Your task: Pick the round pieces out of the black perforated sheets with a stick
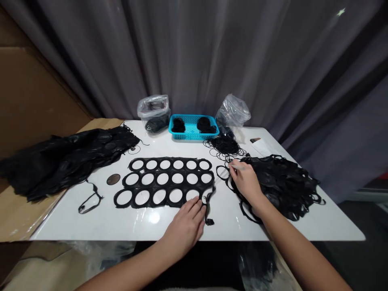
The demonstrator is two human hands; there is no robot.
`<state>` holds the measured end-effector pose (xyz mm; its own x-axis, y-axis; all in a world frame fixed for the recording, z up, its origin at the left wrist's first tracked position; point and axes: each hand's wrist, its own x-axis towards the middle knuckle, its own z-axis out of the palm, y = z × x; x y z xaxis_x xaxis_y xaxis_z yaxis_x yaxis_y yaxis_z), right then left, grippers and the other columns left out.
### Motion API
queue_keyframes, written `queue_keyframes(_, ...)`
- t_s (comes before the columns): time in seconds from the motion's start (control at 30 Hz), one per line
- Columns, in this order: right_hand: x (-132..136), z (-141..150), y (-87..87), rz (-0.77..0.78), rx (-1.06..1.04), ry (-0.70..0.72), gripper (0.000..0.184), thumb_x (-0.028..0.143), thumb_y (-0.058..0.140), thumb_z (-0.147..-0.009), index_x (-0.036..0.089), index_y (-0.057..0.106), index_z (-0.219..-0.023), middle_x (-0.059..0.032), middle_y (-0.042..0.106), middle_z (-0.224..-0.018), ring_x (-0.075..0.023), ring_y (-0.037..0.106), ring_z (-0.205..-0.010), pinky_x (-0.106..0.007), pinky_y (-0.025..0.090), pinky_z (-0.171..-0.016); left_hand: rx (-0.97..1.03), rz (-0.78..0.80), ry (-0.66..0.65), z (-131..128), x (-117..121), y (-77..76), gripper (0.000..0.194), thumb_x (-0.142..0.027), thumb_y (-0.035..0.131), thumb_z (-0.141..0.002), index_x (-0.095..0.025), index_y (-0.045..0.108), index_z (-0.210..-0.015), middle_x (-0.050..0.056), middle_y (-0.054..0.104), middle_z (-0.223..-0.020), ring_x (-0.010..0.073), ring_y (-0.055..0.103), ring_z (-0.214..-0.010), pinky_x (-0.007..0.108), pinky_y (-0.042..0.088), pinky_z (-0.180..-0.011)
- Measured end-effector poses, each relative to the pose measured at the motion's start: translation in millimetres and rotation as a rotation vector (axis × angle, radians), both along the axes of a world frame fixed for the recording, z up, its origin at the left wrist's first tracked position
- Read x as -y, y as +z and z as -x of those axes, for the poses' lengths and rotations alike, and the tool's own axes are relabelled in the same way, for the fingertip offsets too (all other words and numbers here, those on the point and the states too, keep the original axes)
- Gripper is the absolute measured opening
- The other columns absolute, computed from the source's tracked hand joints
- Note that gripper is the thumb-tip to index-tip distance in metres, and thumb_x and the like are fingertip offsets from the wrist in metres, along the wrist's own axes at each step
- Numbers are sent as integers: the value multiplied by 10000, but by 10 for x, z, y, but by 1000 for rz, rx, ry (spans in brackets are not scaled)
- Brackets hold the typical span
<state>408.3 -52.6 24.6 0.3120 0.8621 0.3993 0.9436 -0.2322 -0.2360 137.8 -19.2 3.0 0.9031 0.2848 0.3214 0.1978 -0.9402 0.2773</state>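
A thin black rubber sheet with rows of round holes (154,188) lies flat on the white table. My left hand (190,220) rests on its near right corner, fingers stretched out and lying flat. A loose torn strip hangs off the sheet's right edge beside those fingers. In my right hand (246,180) is a slim pale pen-like tool (238,167), pinched between thumb and fingers. Just left of its tip lies a thin black ring (222,172). Under and beside my right wrist spreads a heap of black rubber scrap (281,182).
A blue basket (194,136) at the back holds two bundles of black rings. Clear plastic bags (154,111) flank it. A tangle of thin rings (224,145) lies in front. Stacked black sheets (69,155) cover the left side, near a dark disc (113,179) and a scrap loop (91,202).
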Motion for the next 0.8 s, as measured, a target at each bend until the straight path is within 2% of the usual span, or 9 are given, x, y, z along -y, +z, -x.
queue_keyframes(0.07, -101, -103, -9, -15, -118, -26, 214, 275, 416, -974, 216, 542, -812, -70, 626, -726, -242, 573, -721, -331, 377, -685, -12, 106, -44, -19, -31, 96, 382, -191, 524, -949, -166, 561, -1328, 125, 631, -1288, 286, 535, -1289, 455, 482, -1065)
queue_keyframes(0.13, -157, -67, -28, 3, -292, 40, 234, 327, 430, -971, 226, 537, -788, -46, 630, -712, -218, 572, -684, -311, 390, -667, -26, 217, -92, -61, -100, 192, 401, -191, 547, -942, -229, 555, -1341, 89, 658, -1225, 256, 581, -1215, 425, 509, -1020)
queue_keyframes(0.2, -171, 60, -47, 46, -462, 144, 257, 374, 454, -963, 230, 549, -773, -26, 641, -712, -197, 571, -668, -297, 410, -662, -24, 264, -94, -122, -208, 242, 379, -173, 541, -940, -251, 576, -1309, 73, 665, -1201, 233, 616, -1148, 393, 522, -982)
queue_keyframes(0.27, -163, 205, -61, 93, -587, 242, 256, 385, 480, -952, 226, 571, -772, -16, 657, -731, -188, 579, -686, -290, 428, -675, -13, 197, -40, -187, -335, 215, 353, -182, 530, -944, -219, 581, -1291, 104, 629, -1282, 250, 605, -1176, 416, 505, -999)
queue_keyframes(0.37, -147, 347, -75, 144, -712, 337, 222, 352, 503, -939, 214, 594, -791, -17, 691, -810, -187, 608, -758, -288, 450, -722, -30, 29, 22, -255, -488, 64, 412, -270, 577, -943, -164, 539, -1340, 157, 561, -1394, 323, 503, -1322, 516, 416, -1083)
queue_keyframes(0.43, -144, 376, -82, 161, -769, 366, 205, 341, 513, -936, 206, 610, -817, -24, 705, -865, -190, 622, -807, -290, 458, -752, -69, -21, 32, -267, -532, -38, 470, -324, 611, -936, -151, 520, -1363, 161, 552, -1412, 353, 464, -1357, 570, 364, -1104)
queue_keyframes(0.53, -145, 372, -91, 166, -808, 384, 200, 337, 516, -937, 195, 632, -857, -37, 707, -914, -194, 629, -851, -303, 462, -802, -111, -31, 33, -251, -527, -108, 503, -351, 609, -942, -157, 496, -1392, 146, 526, -1449, 364, 443, -1372, 606, 328, -1110)
queue_keyframes(0.67, -139, 379, -94, 164, -789, 385, 191, 327, 518, -937, 200, 644, -870, -38, 699, -929, -195, 627, -879, -312, 458, -842, -118, -11, 36, -233, -501, -90, 507, -348, 607, -942, -170, 490, -1402, 134, 521, -1458, 355, 436, -1380, 605, 312, -1122)
queue_keyframes(0.8, -135, 391, -85, 162, -776, 367, 173, 306, 525, -933, 201, 635, -850, -25, 696, -906, -187, 627, -856, -300, 457, -819, -125, 0, 31, -236, -507, -83, 511, -346, 603, -942, -173, 484, -1408, 137, 514, -1464, 355, 430, -1385, 608, 307, -1127)
